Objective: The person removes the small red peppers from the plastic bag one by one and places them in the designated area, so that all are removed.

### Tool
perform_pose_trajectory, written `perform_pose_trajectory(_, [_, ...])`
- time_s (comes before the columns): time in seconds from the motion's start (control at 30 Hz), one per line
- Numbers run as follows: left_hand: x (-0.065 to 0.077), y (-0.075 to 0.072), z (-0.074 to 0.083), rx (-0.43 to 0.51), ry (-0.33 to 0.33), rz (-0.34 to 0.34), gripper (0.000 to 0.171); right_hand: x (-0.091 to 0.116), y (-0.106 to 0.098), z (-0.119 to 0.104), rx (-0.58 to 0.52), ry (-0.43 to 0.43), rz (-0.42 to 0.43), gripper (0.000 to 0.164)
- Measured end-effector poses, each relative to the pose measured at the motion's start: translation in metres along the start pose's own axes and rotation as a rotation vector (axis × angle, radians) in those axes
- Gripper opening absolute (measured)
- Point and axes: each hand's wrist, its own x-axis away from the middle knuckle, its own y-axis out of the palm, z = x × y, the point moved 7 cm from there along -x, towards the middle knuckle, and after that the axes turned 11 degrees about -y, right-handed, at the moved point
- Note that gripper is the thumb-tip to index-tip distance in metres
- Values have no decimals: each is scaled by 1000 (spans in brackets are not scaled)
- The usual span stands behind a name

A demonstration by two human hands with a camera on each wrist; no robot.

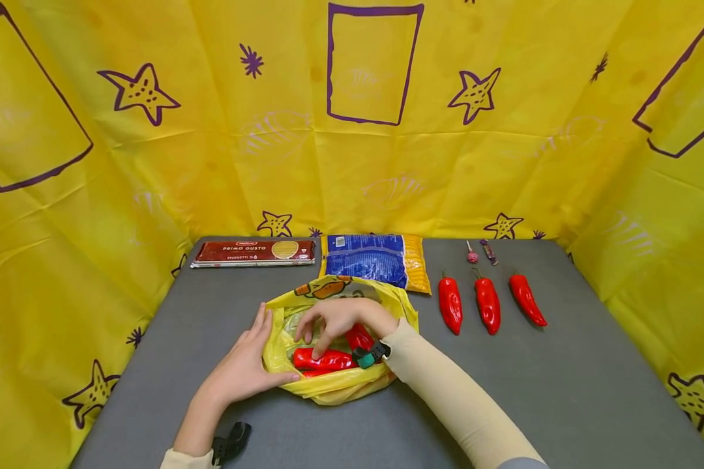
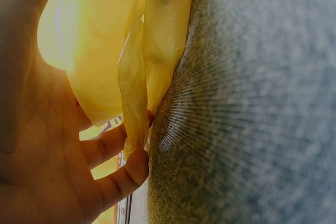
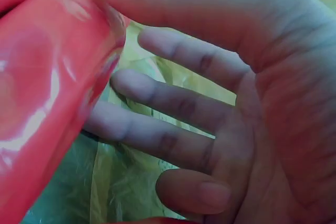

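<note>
Best brace the bag (image 1: 341, 393) wide.
Your left grip (image 1: 243, 359) spreads against it; right grip (image 1: 337, 319), loose, touches a pepper (image 1: 336, 359).

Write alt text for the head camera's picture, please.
A person's right grip reaches into an open yellow bag, touching a red pepper, while the left grip touches the bag's left edge. On the grey table, three more red peppers lie to the right; a spaghetti pack, a blue-and-yellow packet, a lollipop and a wrapped sweet lie farther back.
</note>
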Motion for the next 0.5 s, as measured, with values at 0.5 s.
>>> perform_pose_trajectory(0.5, [1, 0, 1, 1, 2, -3, 143, -4, 6, -11, 65, 22, -84, 50])
